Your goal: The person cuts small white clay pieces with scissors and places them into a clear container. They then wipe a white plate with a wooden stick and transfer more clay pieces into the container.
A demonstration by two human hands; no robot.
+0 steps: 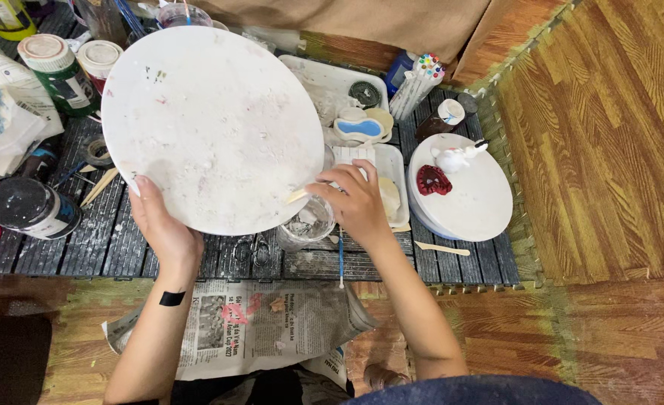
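Observation:
My left hand (pixel 163 229) grips the near-left rim of a large round white plate (pixel 212 124), stained with dried paint, held tilted above the dark slatted board (pixel 107 240). My right hand (pixel 358 202) holds a small wooden stick (pixel 296 196) whose tip touches the plate's lower right edge. Just under that edge stands a clear cup (pixel 307 223) with grey-white residue inside.
Paint jars (pixel 58 71) and a dark-lidded jar (pixel 28 208) stand at the left. A white tray (pixel 332 82) with small pieces, a bundle of markers (pixel 418 82), a round white plate (pixel 467 199) bearing a red piece and a white figure lie right. Newspaper (pixel 249 326) covers the floor near me.

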